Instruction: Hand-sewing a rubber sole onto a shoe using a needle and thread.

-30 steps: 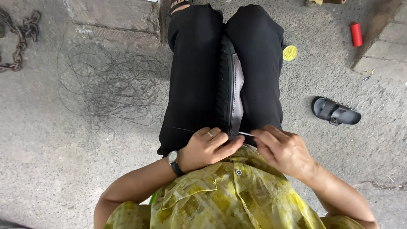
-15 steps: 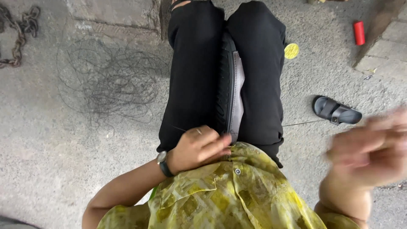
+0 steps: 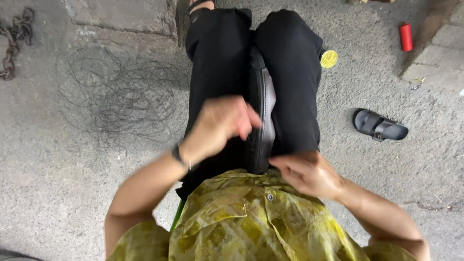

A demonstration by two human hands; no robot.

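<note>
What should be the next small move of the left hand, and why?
Probably lower the left hand back onto the shoe. The shoe stands clamped between the knees, the right hand rests at its near end, and the left hand is raised beside it, blurred. Whether it holds a thread cannot be told.

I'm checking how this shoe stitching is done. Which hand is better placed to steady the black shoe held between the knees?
Probably the right hand: it rests low at the near end of the black shoe. The left hand is raised beside it, blurred.
</note>
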